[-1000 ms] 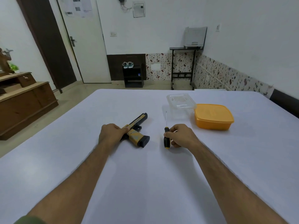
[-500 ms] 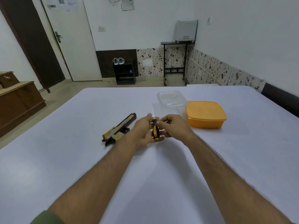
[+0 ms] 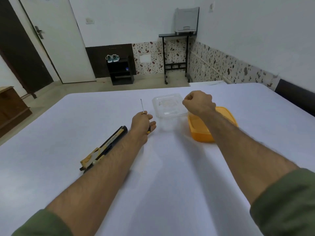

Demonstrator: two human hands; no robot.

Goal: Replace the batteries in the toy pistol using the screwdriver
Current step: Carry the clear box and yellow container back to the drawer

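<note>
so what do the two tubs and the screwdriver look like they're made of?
Clear tub: thin transparent plastic, glossy; the table shows through it. Orange tub: opaque plastic, smooth, slight sheen. Screwdriver: thin grey shaft, likely metal; the handle is mostly hidden in the left hand, black and yellow where it shows, probably plastic or rubber.

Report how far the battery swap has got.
Barely started. Done: the screwdriver is picked up, held in the left hand. In hand: the right hand is closed above the clear container. Left: the toy pistol lies untouched on the table.
</note>
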